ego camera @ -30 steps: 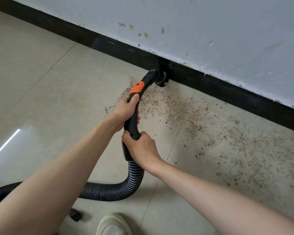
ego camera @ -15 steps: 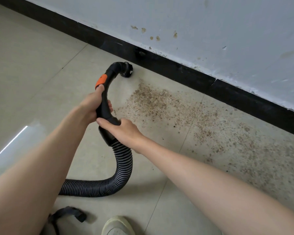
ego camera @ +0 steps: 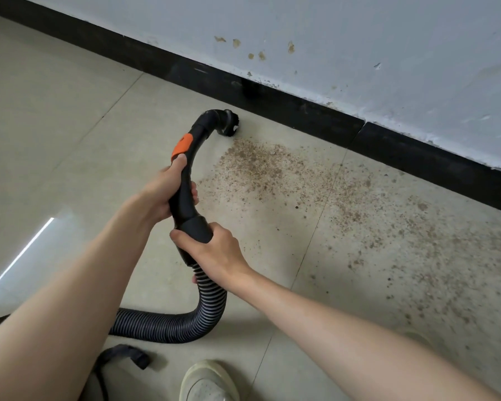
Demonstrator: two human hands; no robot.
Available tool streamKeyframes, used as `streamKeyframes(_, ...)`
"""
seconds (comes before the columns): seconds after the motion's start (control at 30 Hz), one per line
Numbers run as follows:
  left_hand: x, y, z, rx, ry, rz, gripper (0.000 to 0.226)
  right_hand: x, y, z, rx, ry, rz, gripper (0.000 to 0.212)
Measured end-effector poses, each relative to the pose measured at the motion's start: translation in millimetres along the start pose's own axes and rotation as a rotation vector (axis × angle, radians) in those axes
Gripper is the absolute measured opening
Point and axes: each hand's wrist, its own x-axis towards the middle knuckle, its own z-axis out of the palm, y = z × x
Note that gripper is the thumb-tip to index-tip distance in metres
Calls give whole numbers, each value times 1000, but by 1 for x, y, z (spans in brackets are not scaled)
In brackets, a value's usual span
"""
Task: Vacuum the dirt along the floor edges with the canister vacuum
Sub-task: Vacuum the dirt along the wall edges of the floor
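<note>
From the head camera, the left hand (ego camera: 165,192) is wrapped round the curved black handle (ego camera: 185,183) of the vacuum wand, thumb up near the orange slider (ego camera: 182,146), while the right hand (ego camera: 214,250) is curled round the thick cuff (ego camera: 195,227) where the handle meets the ribbed hose (ego camera: 203,311). That two-handed hold looks meant to steer: the forward hand aims the tip, the rear one takes the hose's drag and keeps the bend from twisting. The brush nozzle (ego camera: 227,127) sits down at the floor (ego camera: 55,125), near the black skirting board (ego camera: 272,102) but not touching it, at the left end of the brown dirt (ego camera: 261,163). The dirt spreads from just beside the nozzle away to the right along the wall edge, thinning toward the open floor, so most of it appears yet to be lifted; the tiles left of the nozzle look clean. The hose loops back behind the right wrist toward the lower left edge, where a dark shape is partly cut off and cannot be identified. A dark strap (ego camera: 128,355) lies on the floor by a pale shoe (ego camera: 207,382) at the bottom edge; either could snag the hose if it is dragged rightward. The stained wall (ego camera: 359,53) rises above the skirting, whose joint (ego camera: 363,125) offers a small gap where grit may lodge.
</note>
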Motion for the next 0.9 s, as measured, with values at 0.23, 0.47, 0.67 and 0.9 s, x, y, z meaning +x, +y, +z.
streamKeyframes(0.23, -13, -11, 29, 114, -36, 39, 39, -18, 11, -9, 15, 50, 37, 43)
streamKeyframes(0.47, -23, -19, 50, 177, -118, 58, 37, -30, 19, -14, 24, 98, 67, 49)
streamKeyframes(0.67, -23, -23, 74, 264, -187, 87, 37, -36, 28, -25, 105, 157, 58, 36)
streamKeyframes(0.9, -19, -11, 72, 284, -158, 128, 40, -27, 16, -25, 107, 145, 34, 35)
